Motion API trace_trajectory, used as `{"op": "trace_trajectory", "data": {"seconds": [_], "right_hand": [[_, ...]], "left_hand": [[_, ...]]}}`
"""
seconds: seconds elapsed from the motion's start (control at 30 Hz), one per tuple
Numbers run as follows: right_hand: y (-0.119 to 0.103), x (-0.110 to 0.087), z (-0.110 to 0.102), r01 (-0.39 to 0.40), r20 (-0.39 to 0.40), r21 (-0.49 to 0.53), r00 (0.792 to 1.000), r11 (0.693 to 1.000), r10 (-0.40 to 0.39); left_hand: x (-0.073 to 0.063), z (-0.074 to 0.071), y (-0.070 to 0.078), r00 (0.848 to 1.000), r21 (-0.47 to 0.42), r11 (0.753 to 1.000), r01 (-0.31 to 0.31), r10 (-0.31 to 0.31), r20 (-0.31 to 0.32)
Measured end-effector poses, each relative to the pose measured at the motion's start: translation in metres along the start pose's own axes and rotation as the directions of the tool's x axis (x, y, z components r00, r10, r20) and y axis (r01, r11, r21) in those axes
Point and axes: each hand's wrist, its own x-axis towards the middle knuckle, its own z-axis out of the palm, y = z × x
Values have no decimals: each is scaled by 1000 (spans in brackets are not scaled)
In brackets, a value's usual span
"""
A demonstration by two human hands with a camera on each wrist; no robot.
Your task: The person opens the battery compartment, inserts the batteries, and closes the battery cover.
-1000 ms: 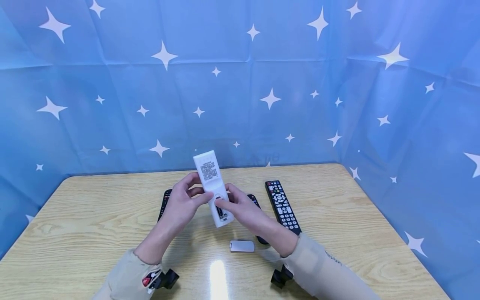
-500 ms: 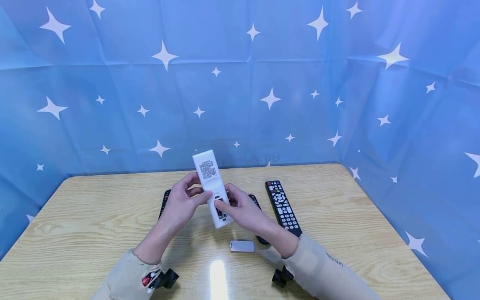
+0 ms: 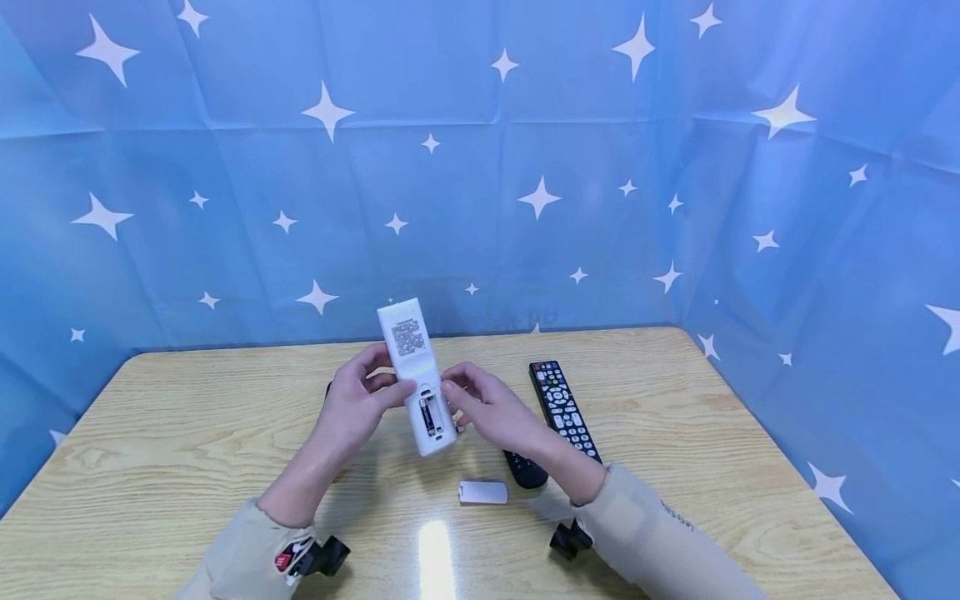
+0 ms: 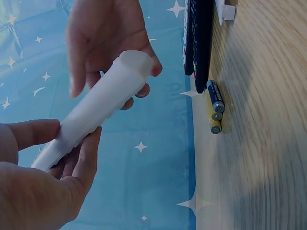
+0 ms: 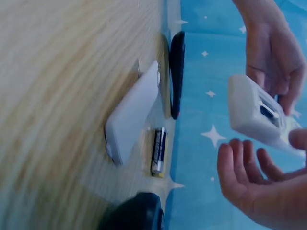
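Observation:
A white remote control is tilted above the table, back side towards me. My left hand grips its left side, thumb on the back and fingers behind. Inside the uncovered battery compartment a dark battery lies along the left side. My right hand is at the remote's right edge, its fingers loosely bent and nothing between them in the right wrist view. The white battery cover lies on the table below. Several loose batteries lie on the table in the left wrist view.
A black remote lies to the right on the wooden table. Another black remote shows partly under my right forearm. A third is almost hidden behind my left hand. A blue star-patterned curtain stands behind the table.
My right thumb has come off the battery compartment to the remote's right edge, uncovering the battery inside. The white remote and my left hand have shifted slightly left.

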Motion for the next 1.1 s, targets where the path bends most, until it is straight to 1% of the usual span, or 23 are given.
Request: {"op": "trace_trajectory", "data": {"seconds": [0.07, 0.13, 0.23, 0.33, 0.4, 0.5, 0.57, 0.67, 0.87, 1.1], "right_hand": [[0, 0, -2, 28, -16, -86, 999, 996, -30], [1, 1, -2, 58, -18, -199, 998, 978, -63], [1, 2, -2, 87, 15, -354, 996, 931, -87], [3, 3, -1, 87, 65, -480, 996, 873, -64], [5, 4, -1, 87, 94, -533, 995, 842, -43], [8, 4, 1, 101, 134, -585, 991, 805, -27], [9, 4, 1, 125, 160, -606, 987, 786, -34], [11, 4, 3, 135, 182, -638, 983, 758, -22], [11, 2, 7, 100, 187, -697, 981, 710, 45], [13, 0, 11, 102, 187, -757, 980, 646, 64]], "left_hand": [[0, -1, 0, 1000, 2, 1000, 6, -6, -7], [0, -2, 0, 1000, 6, 1000, 14, -14, -11], [-1, -3, 0, 1000, 15, 1000, 22, -22, -18], [-1, -4, -1, 999, 20, 999, 25, -25, -20], [-1, -5, -1, 999, 23, 999, 24, -24, -22], [-1, -6, -2, 999, 31, 999, 23, -22, -24], [-1, -6, -3, 999, 35, 999, 21, -20, -26], [-1, -7, -3, 999, 46, 999, 19, -18, -28], [0, -8, -5, 999, 76, 997, 33, -31, -22], [0, -8, -5, 999, 77, 997, 25, -24, -23]]}}
